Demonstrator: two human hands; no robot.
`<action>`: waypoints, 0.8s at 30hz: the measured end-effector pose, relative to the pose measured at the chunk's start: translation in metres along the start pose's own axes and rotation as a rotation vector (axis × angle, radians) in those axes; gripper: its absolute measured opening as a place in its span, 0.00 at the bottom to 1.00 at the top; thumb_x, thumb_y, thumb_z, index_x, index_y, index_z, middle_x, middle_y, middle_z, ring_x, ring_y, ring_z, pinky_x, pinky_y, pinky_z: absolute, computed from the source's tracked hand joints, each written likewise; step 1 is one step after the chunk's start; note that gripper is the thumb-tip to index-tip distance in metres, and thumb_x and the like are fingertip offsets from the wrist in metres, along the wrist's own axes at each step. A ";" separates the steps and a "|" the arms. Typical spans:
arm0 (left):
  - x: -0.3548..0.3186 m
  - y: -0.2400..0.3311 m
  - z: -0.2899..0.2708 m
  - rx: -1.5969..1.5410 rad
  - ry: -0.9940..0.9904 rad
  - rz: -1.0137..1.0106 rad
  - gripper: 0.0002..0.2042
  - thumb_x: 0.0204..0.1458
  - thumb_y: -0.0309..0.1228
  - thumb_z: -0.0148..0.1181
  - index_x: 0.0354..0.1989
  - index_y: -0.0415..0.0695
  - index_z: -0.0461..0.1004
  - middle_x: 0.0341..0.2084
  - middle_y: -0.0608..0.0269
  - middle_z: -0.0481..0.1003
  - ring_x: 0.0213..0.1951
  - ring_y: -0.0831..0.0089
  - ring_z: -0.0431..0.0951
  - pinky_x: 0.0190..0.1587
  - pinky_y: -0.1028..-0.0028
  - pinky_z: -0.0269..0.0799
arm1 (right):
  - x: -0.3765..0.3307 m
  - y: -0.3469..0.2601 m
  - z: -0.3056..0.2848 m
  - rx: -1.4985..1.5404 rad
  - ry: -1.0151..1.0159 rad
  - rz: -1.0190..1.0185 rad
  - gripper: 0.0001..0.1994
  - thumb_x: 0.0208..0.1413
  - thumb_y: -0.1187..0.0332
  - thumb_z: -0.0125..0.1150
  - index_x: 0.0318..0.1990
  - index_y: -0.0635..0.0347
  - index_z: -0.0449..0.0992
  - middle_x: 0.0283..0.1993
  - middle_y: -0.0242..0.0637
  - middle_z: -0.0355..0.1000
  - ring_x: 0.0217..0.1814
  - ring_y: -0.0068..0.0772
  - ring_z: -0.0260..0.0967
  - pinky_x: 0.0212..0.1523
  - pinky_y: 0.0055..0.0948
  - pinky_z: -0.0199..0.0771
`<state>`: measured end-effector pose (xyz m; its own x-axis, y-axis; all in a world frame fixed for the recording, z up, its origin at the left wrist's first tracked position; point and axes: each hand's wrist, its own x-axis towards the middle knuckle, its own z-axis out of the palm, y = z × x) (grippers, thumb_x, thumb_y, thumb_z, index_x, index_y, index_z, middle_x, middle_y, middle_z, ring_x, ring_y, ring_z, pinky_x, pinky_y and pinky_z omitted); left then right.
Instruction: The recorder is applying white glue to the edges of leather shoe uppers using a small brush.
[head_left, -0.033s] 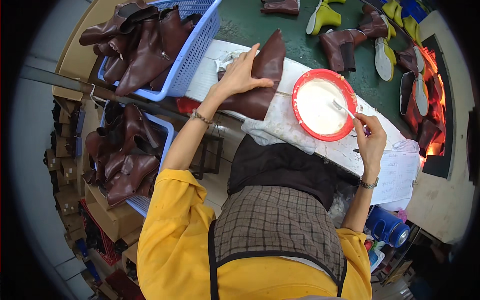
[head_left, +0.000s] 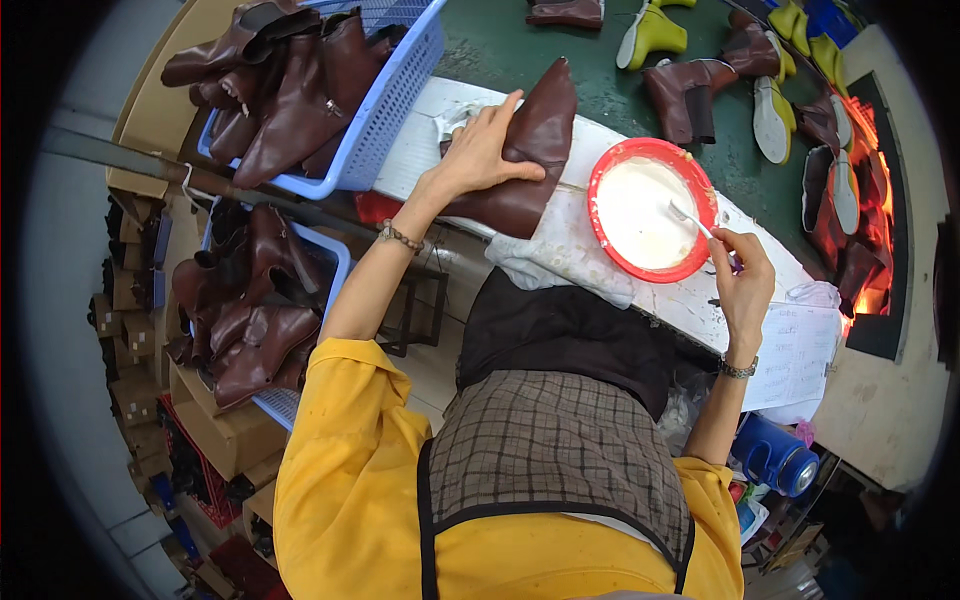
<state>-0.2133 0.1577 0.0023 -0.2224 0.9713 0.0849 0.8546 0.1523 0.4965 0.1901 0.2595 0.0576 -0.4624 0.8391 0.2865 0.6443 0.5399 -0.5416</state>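
A dark brown leather boot upper [head_left: 545, 125] lies across the white board, its pointed end toward the far side. My left hand [head_left: 480, 155] grips it, with the thumb stretched over the leather and the fingers at its far left edge. My right hand [head_left: 745, 280] is closed around a small light-coloured brush [head_left: 690, 217]. The brush's head reaches over the red bowl [head_left: 598, 228] and touches the thick white paste [head_left: 645, 215] inside. Part of the brush's handle is hidden by my fingers.
Blue baskets [head_left: 395, 125] of brown boot uppers stand at the left, one below the other. Beyond the white board [head_left: 410, 120], the green table [head_left: 500, 50] carries boots and yellow-green shoe lasts [head_left: 657, 35]. A glowing heater opening [head_left: 872, 200], written sheets [head_left: 795, 350] and a blue flask [head_left: 775, 455] are at right.
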 end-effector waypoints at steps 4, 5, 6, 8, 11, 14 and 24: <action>-0.017 0.015 -0.004 0.207 0.002 0.156 0.61 0.38 0.64 0.75 0.78 0.49 0.50 0.63 0.39 0.66 0.64 0.39 0.67 0.62 0.38 0.60 | -0.001 0.002 0.000 -0.068 0.001 0.023 0.08 0.59 0.67 0.70 0.42 0.59 0.86 0.33 0.35 0.76 0.28 0.30 0.72 0.31 0.29 0.72; -0.020 0.021 -0.012 0.196 -0.096 0.161 0.64 0.34 0.61 0.78 0.79 0.52 0.46 0.67 0.36 0.60 0.66 0.36 0.64 0.64 0.38 0.59 | 0.000 0.004 0.002 -0.094 0.007 0.007 0.08 0.59 0.67 0.70 0.42 0.58 0.86 0.34 0.35 0.76 0.30 0.32 0.73 0.32 0.31 0.72; -0.026 0.025 -0.020 0.190 -0.094 0.169 0.64 0.34 0.61 0.78 0.79 0.52 0.46 0.67 0.36 0.60 0.66 0.36 0.64 0.64 0.38 0.59 | -0.001 0.006 0.001 -0.124 0.015 -0.008 0.07 0.58 0.67 0.70 0.42 0.57 0.86 0.34 0.35 0.76 0.31 0.34 0.75 0.33 0.32 0.73; -0.033 0.027 -0.026 0.301 -0.183 0.190 0.71 0.25 0.60 0.82 0.80 0.54 0.42 0.69 0.31 0.57 0.66 0.31 0.62 0.65 0.37 0.57 | 0.001 0.006 0.002 -0.210 -0.029 -0.016 0.06 0.55 0.66 0.70 0.39 0.55 0.86 0.35 0.34 0.77 0.35 0.41 0.78 0.36 0.35 0.75; -0.044 0.024 -0.028 0.352 -0.198 0.182 0.75 0.19 0.51 0.85 0.81 0.56 0.39 0.70 0.29 0.53 0.68 0.31 0.59 0.66 0.39 0.56 | 0.005 -0.001 0.008 -0.226 -0.029 -0.063 0.06 0.54 0.67 0.70 0.37 0.55 0.86 0.35 0.33 0.77 0.37 0.40 0.78 0.37 0.37 0.76; -0.041 0.027 -0.028 0.341 -0.193 0.221 0.72 0.21 0.43 0.84 0.81 0.58 0.39 0.70 0.30 0.53 0.67 0.32 0.60 0.65 0.37 0.57 | 0.002 0.002 0.006 -0.259 -0.003 -0.042 0.05 0.53 0.67 0.70 0.36 0.55 0.86 0.35 0.33 0.77 0.40 0.39 0.78 0.38 0.38 0.77; -0.050 0.005 -0.023 0.136 0.068 0.090 0.54 0.32 0.18 0.68 0.77 0.52 0.54 0.59 0.46 0.67 0.60 0.44 0.68 0.62 0.51 0.65 | 0.000 0.006 0.018 -0.392 0.009 -0.135 0.03 0.51 0.68 0.69 0.32 0.55 0.83 0.35 0.35 0.75 0.39 0.41 0.76 0.37 0.40 0.77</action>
<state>-0.2088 0.1062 0.0200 -0.1689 0.9683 0.1842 0.9270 0.0926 0.3633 0.1837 0.2614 0.0402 -0.5547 0.7586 0.3419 0.7623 0.6280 -0.1567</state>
